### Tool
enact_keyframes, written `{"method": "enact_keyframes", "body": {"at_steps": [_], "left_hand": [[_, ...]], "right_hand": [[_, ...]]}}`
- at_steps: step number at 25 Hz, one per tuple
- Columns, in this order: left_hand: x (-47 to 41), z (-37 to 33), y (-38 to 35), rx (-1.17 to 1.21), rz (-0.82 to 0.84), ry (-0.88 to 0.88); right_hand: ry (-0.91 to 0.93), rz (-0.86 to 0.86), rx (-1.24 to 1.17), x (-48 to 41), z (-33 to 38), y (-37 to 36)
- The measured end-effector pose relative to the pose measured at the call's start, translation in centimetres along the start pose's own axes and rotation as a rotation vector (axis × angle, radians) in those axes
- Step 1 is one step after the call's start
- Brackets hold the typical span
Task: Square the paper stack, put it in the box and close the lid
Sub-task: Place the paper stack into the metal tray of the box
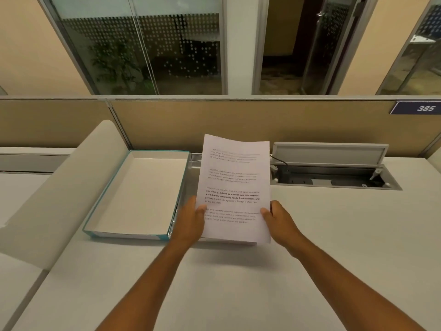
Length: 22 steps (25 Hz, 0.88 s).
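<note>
I have the white printed paper stack point(235, 187) upright, pinched at its side edges by my left hand point(191, 220) and right hand point(278, 219). The open teal-edged cardboard box point(114, 231) lies on the pale worktop point(238, 283) just leftward, nearer my left hand, long axis running away.

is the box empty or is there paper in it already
Empty. The box lies open on the desk with its bare inside bottom showing; the paper stack is upright beside it, held in the left hand and right hand.

Both hands, left point(191, 219) and right point(279, 219), grip the paper stack point(235, 187) upright at frame centre; open box point(136, 194) lies left on the tabletop point(334, 235).
</note>
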<state>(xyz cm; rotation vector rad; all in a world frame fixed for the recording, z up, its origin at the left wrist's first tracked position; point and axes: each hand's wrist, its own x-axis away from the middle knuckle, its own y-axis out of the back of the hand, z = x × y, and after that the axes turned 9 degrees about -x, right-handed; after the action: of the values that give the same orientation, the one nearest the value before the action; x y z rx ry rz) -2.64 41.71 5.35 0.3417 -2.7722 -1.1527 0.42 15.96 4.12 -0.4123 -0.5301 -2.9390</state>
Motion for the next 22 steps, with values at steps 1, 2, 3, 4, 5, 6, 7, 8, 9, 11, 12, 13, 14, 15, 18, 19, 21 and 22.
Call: {"method": "enact_keyframes", "body": {"at_steps": [1,2,3,4,5,6,7,8,9,11,12,13,14,15,18,19,21,22], "left_hand": [[-1.4,0.4,0.4,-0.019,0.032,0.018],[-2.6,0.8,0.8,-0.031,0.058,0.04],[-3.6,1.3,0.9,-0.034,0.078,0.067],[-4.3,1.7,1.0,-0.031,0.094,0.097],[-5.0,2.1,1.0,-0.03,0.108,0.127],[-5.7,2.5,0.9,-0.039,0.121,0.154],[-6.4,2.9,0.8,-0.056,0.139,0.179],[-6.9,3.2,0.6,-0.075,0.157,0.203],[-7.3,3.5,0.4,-0.087,0.174,0.225],[-8.0,4.1,0.1,-0.101,0.195,0.26],[-8.3,4.3,-0.1,-0.108,0.202,0.274],[-8.5,4.6,-0.3,-0.117,0.211,0.288],[-8.7,4.8,-0.4,-0.132,0.223,0.302],[-8.9,5.0,-0.6,-0.151,0.239,0.313],[-9.1,5.4,-1.1,-0.184,0.287,0.318],[-9.0,5.5,-1.3,-0.185,0.294,0.318],[-8.8,5.4,-1.4,-0.174,0.296,0.311],[-8.6,5.3,-1.4,-0.163,0.293,0.303]], "right_hand": [[-0.034,0.012,0.003,-1.2,0.6,-0.6],[-0.065,0.022,0.014,-2.3,1.2,-1.3],[-0.096,0.029,0.027,-3.3,1.7,-1.9],[-0.123,0.037,0.04,-4.2,2.1,-2.6],[-0.148,0.045,0.054,-4.9,2.4,-3.2],[-0.169,0.05,0.068,-5.6,2.6,-3.8],[-0.188,0.056,0.078,-6.3,2.8,-4.3],[-0.206,0.066,0.088,-6.9,2.9,-4.8],[-0.219,0.077,0.105,-7.4,2.9,-5.2],[-0.234,0.097,0.158,-8.4,3.0,-5.8],[-0.241,0.103,0.177,-8.9,3.0,-6.0],[-0.249,0.11,0.191,-9.2,3.0,-6.3],[-0.257,0.115,0.203,-9.5,2.8,-6.5],[-0.264,0.115,0.213,-9.7,2.7,-6.8],[-0.259,0.085,0.26,-10.1,2.1,-7.6],[-0.256,0.074,0.274,-10.1,2.0,-7.8],[-0.266,0.075,0.27,-9.8,2.0,-8.2],[-0.275,0.084,0.261,-9.5,2.1,-8.4]]}}
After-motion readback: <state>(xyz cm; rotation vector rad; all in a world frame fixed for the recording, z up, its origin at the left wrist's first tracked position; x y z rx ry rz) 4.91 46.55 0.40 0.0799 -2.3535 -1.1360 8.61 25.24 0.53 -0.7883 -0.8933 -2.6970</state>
